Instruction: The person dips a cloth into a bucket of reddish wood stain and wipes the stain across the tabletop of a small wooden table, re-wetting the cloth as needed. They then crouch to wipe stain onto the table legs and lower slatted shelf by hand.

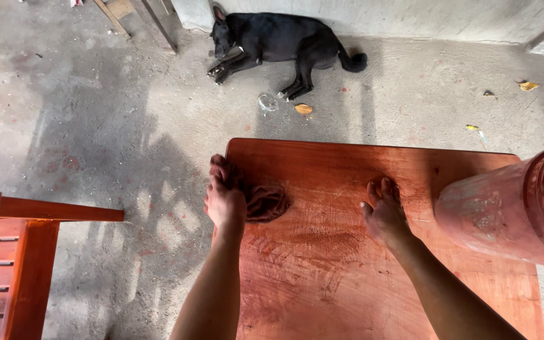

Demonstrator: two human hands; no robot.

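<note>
Reddish-brown wood fills the lower middle of the view: a flat wooden panel [347, 264] with a glossy, freshly stained look, streaked with darker swirls and paler scuffs. The person's left hand [225, 201] sits at the panel's left edge, fingers curled shut around a dark brown rag [264, 201]. The rag is bunched up, with part of it pressed on the wood just to the right of the hand and part of it sticking out above the knuckles. The right hand [385, 214] lies near the middle of the panel, well apart from the rag, palm down, fingers spread loosely and resting flat on the surface; it holds nothing.

At the right edge, close to the camera, a large plastic jar [511, 208] smeared with the same red-brown colour leans on its side over the panel's right part; I cannot tell what supports it. To the lower left stands a piece of slatted wooden furniture [14, 258] in the same red tone, apart from the panel.

Beyond the panel, the concrete floor [96, 126] is grey and stained, with reddish spots. A black dog [278, 41] lies stretched out on it near the far wall. Between dog and panel lie a small clear round lid-like object [267, 102] and a yellow dry leaf [303, 109], just beside each other.
</note>
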